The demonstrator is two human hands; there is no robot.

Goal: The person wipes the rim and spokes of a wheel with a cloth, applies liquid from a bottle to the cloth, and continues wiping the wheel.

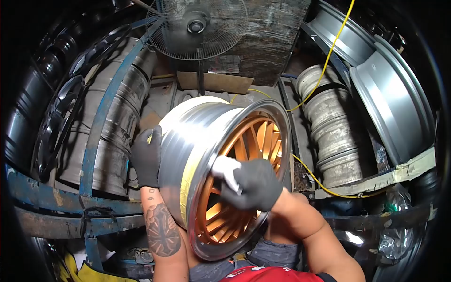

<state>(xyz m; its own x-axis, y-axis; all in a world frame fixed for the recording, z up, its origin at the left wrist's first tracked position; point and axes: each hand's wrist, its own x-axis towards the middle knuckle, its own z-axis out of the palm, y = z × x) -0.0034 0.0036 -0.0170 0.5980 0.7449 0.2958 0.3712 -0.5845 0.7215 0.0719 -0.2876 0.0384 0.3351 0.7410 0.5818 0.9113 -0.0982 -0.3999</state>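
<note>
A car wheel rim [220, 136] with copper-coloured spokes and a bare silver barrel stands tilted across my lap. Yellowish tape [188, 184] runs around its barrel near the front lip. On the barrel's left side, my left hand [147, 158], in a dark glove, has its fingers curled over the back edge. My right hand [256, 185], also gloved, is closed around a white wad [228, 170] that looks like cloth or paper. That wad is at the front lip, over the spokes, and is slightly blurred.
A pedestal fan [196, 28] stands ahead, with cardboard [216, 83] behind its pole. Used rims line a blue metal rack [100, 127] on the left. More rims [336, 124] are stacked to the right, beside larger silver ones [392, 101]. A yellow cable [324, 70] hangs at the right.
</note>
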